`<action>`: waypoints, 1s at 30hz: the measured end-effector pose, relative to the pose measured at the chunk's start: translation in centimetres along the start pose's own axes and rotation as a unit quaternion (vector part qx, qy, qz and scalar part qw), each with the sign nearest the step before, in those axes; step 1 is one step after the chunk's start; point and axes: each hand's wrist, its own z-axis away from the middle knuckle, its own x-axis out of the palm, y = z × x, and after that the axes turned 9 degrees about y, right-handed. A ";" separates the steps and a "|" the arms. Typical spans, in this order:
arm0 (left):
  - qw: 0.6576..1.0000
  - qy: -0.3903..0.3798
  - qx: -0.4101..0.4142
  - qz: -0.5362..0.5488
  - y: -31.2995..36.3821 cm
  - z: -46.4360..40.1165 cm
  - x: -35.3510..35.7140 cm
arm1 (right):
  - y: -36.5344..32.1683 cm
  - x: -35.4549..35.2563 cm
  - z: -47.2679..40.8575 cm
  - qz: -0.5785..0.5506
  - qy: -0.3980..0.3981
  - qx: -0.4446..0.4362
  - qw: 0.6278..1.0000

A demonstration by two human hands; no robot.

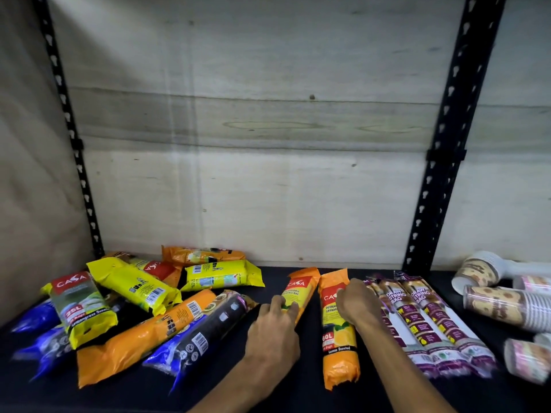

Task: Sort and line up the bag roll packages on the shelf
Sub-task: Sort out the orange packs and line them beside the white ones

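Head view: left hand (pixel 275 326) fingers grasping orange pack (pixel 299 289); right hand (pixel 356 304) fingers curled on lemon pack (pixel 340 338), beside purple rolls (pixel 429 320).

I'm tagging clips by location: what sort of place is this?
Probably a shop or stockroom shelf: black slotted metal uprights against a plywood back, branded orange bag roll packages, and sleeved stacks of paper cups.
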 end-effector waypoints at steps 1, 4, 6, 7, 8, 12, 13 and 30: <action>1.000 -0.002 0.001 -0.002 0.0 0.1 0.1 | 0.0 0.1 0.0 0.003 0.000 0.001 1.000; 1.000 -0.003 0.013 -0.012 0.1 0.3 0.2 | -0.2 0.3 0.0 0.005 0.001 0.003 1.000; 1.000 -0.003 0.018 -0.020 0.2 0.5 0.4 | -0.3 0.4 0.0 0.008 0.003 -0.003 1.000; 1.000 -0.003 0.021 -0.023 0.2 0.5 0.6 | -0.3 0.4 0.1 0.011 0.004 -0.006 1.000; 0.999 -0.003 0.022 -0.026 0.2 0.6 0.7 | -0.3 0.4 0.1 0.015 0.006 -0.008 1.000; 1.000 -0.002 0.020 -0.013 0.2 0.5 0.9 | -0.2 0.3 0.4 0.022 0.021 -0.021 0.999; 1.000 0.003 0.018 0.000 0.1 0.4 1.0 | -0.1 0.3 0.5 0.021 0.026 -0.026 0.999; 0.981 -0.027 -0.106 0.160 -1.3 -2.9 0.3 | 0.6 -1.2 4.0 0.073 0.014 -0.110 0.991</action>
